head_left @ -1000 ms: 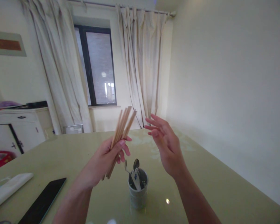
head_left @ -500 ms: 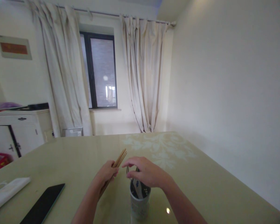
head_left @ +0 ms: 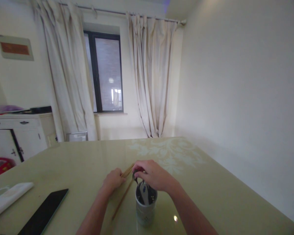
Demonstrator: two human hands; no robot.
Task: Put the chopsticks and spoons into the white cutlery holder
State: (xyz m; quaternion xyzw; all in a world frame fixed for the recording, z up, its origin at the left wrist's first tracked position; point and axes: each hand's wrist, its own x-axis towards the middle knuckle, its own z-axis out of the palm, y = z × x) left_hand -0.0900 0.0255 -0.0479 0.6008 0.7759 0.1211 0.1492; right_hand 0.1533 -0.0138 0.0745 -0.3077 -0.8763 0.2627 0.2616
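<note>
My left hand is closed around a bundle of wooden chopsticks, low over the table, with their tips pointing away to the right. One separate chopstick slants across the tabletop between that hand and a cylindrical utensil holder. Above the holder, my right hand has its thumb and fingers closed on a metal spoon, whose stem reaches down into the holder. A white patterned spoon or handle also stands inside. My right palm hides part of the holder's contents.
The glossy table has a pale leaf pattern at its far right. A black flat device like a phone or tablet and a white box-like object lie at the left. Behind stand a white cabinet, curtains and a red basket.
My left hand has lowered the chopsticks towards the table, and one now lies apart from the bundle. My right fingers have closed on the spoon at the holder.
</note>
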